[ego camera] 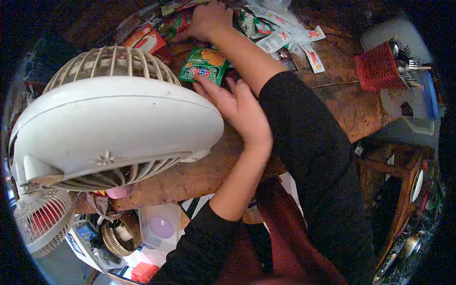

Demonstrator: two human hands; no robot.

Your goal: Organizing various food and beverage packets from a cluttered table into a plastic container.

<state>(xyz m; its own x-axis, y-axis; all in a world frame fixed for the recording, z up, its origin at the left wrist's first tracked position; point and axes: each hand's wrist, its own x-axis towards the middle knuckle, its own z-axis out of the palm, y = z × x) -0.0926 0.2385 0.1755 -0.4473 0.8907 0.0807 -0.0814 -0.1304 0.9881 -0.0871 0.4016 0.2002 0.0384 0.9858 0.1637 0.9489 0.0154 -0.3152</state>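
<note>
Past the white fan, my left hand (237, 107) has its fingertips on the lower edge of a green drink-mix sachet (203, 66) with an orange picture. Whether those fingers pinch the sachet cannot be told. My right hand (212, 21) reaches farther across the wooden table, over a pile of coloured packets (174, 28). Its thumb is spread out to the left, and no held thing shows. Beside the right forearm lie several white sachets with red marks (276, 41), dark green packets (251, 25) and clear plastic wrapping (297, 35).
A large white fan (117, 121) fills the left, close to my left hand. A red plastic basket of cutlery (377, 67) stands at the right, near a clear container with a blue rim (429, 96). Below left are a smaller fan (44, 222) and a clear plastic box (159, 224).
</note>
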